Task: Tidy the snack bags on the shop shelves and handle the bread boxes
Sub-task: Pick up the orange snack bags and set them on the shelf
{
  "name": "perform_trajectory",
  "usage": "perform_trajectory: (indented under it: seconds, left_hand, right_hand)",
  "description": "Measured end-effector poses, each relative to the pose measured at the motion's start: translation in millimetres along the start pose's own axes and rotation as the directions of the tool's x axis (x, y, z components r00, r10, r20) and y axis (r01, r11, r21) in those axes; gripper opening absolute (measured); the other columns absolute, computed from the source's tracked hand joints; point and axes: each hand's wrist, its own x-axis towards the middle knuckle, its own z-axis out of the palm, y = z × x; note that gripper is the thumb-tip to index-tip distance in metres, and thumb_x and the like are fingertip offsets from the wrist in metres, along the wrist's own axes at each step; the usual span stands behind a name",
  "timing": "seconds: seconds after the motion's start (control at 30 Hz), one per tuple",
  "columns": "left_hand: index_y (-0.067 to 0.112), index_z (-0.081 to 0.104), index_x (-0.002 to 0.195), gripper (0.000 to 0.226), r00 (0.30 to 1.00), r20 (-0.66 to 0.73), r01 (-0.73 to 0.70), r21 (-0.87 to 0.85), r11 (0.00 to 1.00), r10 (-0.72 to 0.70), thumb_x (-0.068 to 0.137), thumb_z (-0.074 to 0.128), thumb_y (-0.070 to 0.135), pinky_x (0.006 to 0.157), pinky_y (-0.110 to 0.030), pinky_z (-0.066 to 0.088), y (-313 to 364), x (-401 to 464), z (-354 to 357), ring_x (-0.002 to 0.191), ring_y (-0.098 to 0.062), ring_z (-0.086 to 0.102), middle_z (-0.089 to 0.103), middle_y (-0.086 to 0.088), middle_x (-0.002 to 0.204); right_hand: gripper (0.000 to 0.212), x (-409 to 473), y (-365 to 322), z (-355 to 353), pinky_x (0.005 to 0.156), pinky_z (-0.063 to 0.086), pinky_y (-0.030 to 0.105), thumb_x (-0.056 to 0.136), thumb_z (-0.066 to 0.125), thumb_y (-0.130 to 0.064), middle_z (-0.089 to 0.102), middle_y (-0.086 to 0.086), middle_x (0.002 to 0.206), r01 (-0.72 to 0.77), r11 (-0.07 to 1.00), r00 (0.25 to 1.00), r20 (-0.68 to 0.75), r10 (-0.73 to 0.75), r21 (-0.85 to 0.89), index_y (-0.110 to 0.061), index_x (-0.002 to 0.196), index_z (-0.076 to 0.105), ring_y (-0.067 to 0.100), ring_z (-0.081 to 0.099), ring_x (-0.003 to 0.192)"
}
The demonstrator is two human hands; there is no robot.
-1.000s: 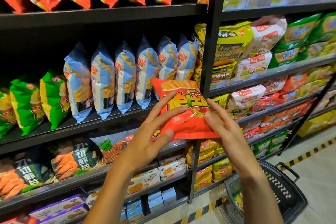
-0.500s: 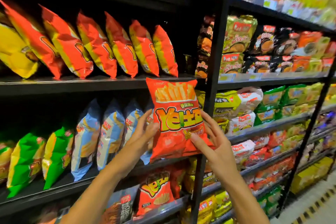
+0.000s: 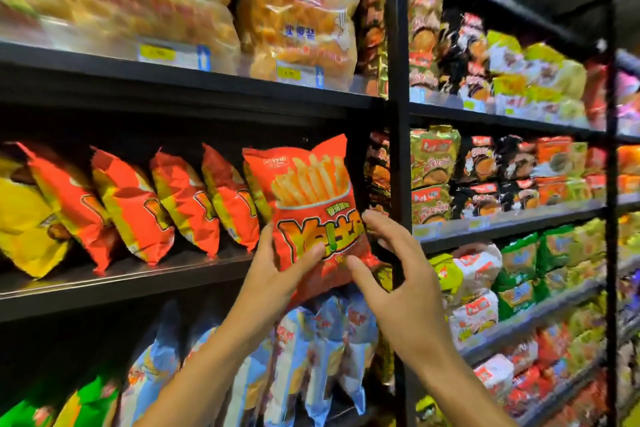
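Both hands raise a red fries snack bag (image 3: 313, 215) to the right end of the middle shelf (image 3: 138, 279).

Left hand (image 3: 277, 274): thumb across the bag front, fingers hidden behind it, gripping. Right hand (image 3: 398, 282): fingers spread and half-curled; fingertips meet the bag's right edge, thumb its lower corner. Bag upright, beside the row of orange bags (image 3: 156, 204). Bread bags (image 3: 298, 10) on the shelf above are blurred; both forearms are cut off by the frame.

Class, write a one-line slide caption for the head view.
Both hands, left hand and right hand, hold a red fries bag beside matching bags on the shelf.
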Motion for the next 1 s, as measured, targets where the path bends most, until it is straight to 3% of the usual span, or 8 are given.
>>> perform_trajectory:
  seconds: [0.13, 0.27, 0.37, 0.47, 0.57, 0.67, 0.87, 1.0]
  left_hand:
    - [0.022, 0.046, 0.145, 0.062, 0.989, -0.053, -0.135, 0.113, 0.984, 0.142, 0.092, 0.077, 0.019, 0.090, -0.024, 0.057, 4.0, 38.4, 28.4, 0.116, -0.012, 0.070, 0.074, 0.007, 0.124]
    - [0.029, 0.039, 0.146, 0.075, 0.973, 0.017, -0.225, 0.294, 0.929, 0.231, 0.086, 0.083, 0.016, 0.094, -0.015, 0.052, -5.8, 66.9, 49.3, 0.115, 0.002, 0.066, 0.071, 0.016, 0.127]
    - [0.034, 0.023, 0.158, 0.093, 0.961, 0.114, -0.277, 0.384, 0.881, 0.252, 0.085, 0.081, 0.030, 0.113, -0.025, 0.043, -22.5, 75.3, 51.2, 0.138, -0.004, 0.051, 0.049, 0.008, 0.154]
    - [0.036, 0.015, 0.162, 0.095, 0.944, 0.215, -0.325, 0.490, 0.809, 0.249, 0.090, 0.076, 0.033, 0.124, -0.036, 0.030, -37.0, 78.6, 41.1, 0.152, -0.003, 0.029, 0.026, 0.018, 0.166]
    - [0.036, 0.011, 0.163, 0.095, 0.899, 0.357, -0.432, 0.630, 0.645, 0.253, 0.094, 0.074, 0.020, 0.129, -0.031, 0.016, -42.4, 82.9, 32.1, 0.156, 0.001, 0.010, 0.011, 0.022, 0.169]
    - [0.034, 0.013, 0.163, 0.089, 0.842, 0.485, -0.539, 0.728, 0.423, 0.238, 0.096, 0.070, 0.025, 0.128, -0.032, 0.011, -43.5, 98.8, 15.3, 0.158, -0.005, 0.000, 0.005, 0.021, 0.170]
    - [0.023, 0.048, 0.152, 0.059, 0.795, 0.582, -0.571, 0.813, -0.111, 0.173, 0.100, 0.045, 0.051, 0.127, -0.048, 0.022, -58.3, 141.9, -26.4, 0.159, -0.021, 0.011, 0.032, 0.003, 0.166]
    - [0.025, 0.052, 0.150, 0.062, 0.807, 0.578, -0.555, 0.812, -0.180, 0.120, 0.104, 0.032, 0.060, 0.127, -0.038, 0.005, -78.0, 138.1, -43.7, 0.159, -0.019, 0.012, 0.034, 0.004, 0.166]
  right_hand:
    - [0.054, 31.8, -2.1, 7.4, 0.116, 0.036, 0.021, 0.093, 0.071, -0.032, 0.052, -0.021, 0.147, 0.135, 0.989, 0.991, 0.019, -0.134, -0.069, -0.028, 0.145, 0.056, 0.001, 0.043, 0.142]
    - [0.076, 65.2, 26.5, 11.5, 0.120, 0.027, 0.015, 0.093, 0.074, -0.035, 0.037, -0.014, 0.160, 0.011, 1.000, 0.994, 0.108, -0.009, -0.015, -0.022, 0.158, 0.037, -0.005, 0.031, 0.147]
    - [0.084, 83.7, 54.1, 13.9, 0.110, 0.037, 0.011, 0.090, 0.078, -0.031, 0.045, -0.015, 0.154, -0.054, 0.996, 0.995, 0.093, 0.047, 0.074, -0.027, 0.160, 0.031, -0.009, 0.043, 0.137]
    - [0.096, 94.6, 82.1, 27.4, 0.114, 0.046, 0.032, 0.083, 0.081, -0.043, 0.050, -0.010, 0.153, -0.133, 0.978, 0.991, 0.055, 0.126, 0.163, -0.037, 0.160, 0.025, 0.004, 0.051, 0.138]
    - [0.090, 102.4, 102.7, 41.8, 0.108, 0.052, 0.035, 0.084, 0.083, -0.028, 0.059, -0.011, 0.143, -0.151, 0.965, 0.987, -0.023, 0.159, 0.213, -0.036, 0.157, 0.032, 0.004, 0.059, 0.128]
    - [0.074, 112.5, 115.0, 54.8, 0.099, 0.055, 0.030, 0.086, 0.080, -0.011, 0.069, -0.012, 0.127, -0.179, 0.950, 0.960, -0.167, 0.226, 0.256, -0.029, 0.149, 0.046, 0.001, 0.067, 0.113]
    - [0.079, 125.7, 139.6, 77.0, 0.106, 0.050, 0.032, 0.088, 0.080, -0.019, 0.061, -0.011, 0.138, -0.234, 0.959, 0.943, -0.203, 0.265, 0.162, -0.033, 0.154, 0.038, 0.009, 0.058, 0.126]
    - [0.070, 132.5, 154.1, 89.5, 0.106, 0.049, 0.038, 0.089, 0.080, -0.019, 0.062, -0.004, 0.135, -0.318, 0.942, 0.921, -0.199, 0.334, 0.107, -0.024, 0.149, 0.043, 0.015, 0.059, 0.125]
